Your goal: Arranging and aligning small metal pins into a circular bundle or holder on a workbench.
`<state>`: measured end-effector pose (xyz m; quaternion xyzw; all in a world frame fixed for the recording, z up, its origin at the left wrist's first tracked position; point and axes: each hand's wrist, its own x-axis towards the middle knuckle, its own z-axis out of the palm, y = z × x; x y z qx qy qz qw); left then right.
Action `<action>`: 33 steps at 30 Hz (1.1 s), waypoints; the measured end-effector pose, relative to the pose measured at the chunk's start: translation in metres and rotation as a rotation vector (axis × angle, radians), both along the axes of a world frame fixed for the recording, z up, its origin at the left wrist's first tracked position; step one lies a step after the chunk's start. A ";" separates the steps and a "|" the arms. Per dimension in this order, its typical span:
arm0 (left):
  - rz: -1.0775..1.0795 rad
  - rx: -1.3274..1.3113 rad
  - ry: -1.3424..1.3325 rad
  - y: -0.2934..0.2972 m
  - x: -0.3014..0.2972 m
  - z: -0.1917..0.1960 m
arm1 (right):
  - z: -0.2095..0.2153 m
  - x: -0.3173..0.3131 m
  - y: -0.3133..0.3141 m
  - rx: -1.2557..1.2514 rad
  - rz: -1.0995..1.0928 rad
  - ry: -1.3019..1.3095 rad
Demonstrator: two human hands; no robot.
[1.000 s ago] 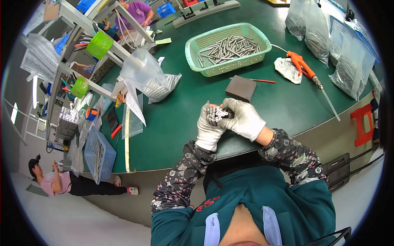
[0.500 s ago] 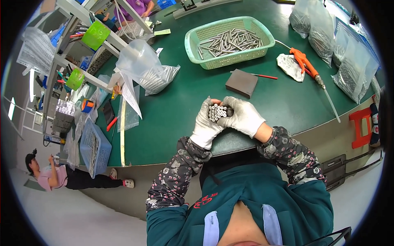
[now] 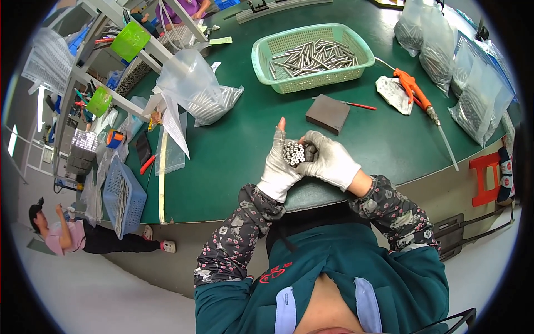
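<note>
So the person's got both gloved hands wrapped round a bundle of short metal rods (image 3: 293, 153), ends facing up, right by the near edge of the green bench (image 3: 239, 156). Left hand (image 3: 277, 171) cups one side, one bare fingertip poking up; right hand (image 3: 335, 162) is curled round the other. Just beyond sits a dark block (image 3: 327, 113), then a pale green basket (image 3: 311, 86) of loose rods (image 3: 314, 58). Orange air gun (image 3: 414, 92)'s off to the right.
</note>
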<state>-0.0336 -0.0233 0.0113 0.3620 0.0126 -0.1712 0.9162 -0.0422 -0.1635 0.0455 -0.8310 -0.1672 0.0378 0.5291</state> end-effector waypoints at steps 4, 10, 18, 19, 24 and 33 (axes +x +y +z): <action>0.084 0.706 -0.702 0.013 -0.003 -0.018 | -0.008 0.003 -0.006 0.058 0.020 -0.034; 0.100 0.297 -0.297 -0.004 -0.010 0.010 | 0.002 0.002 -0.006 0.073 0.007 0.026; 0.151 0.769 -0.646 0.011 -0.004 -0.010 | -0.002 0.003 -0.007 0.047 0.069 -0.063; 0.152 0.769 -0.645 0.011 -0.005 -0.009 | -0.001 0.003 -0.008 0.036 0.080 -0.064; 0.290 0.890 -0.895 0.013 -0.004 -0.014 | 0.005 0.001 -0.003 0.035 0.083 -0.160; 0.194 0.707 -0.706 0.014 -0.005 -0.016 | 0.001 0.000 -0.004 -0.055 0.067 -0.199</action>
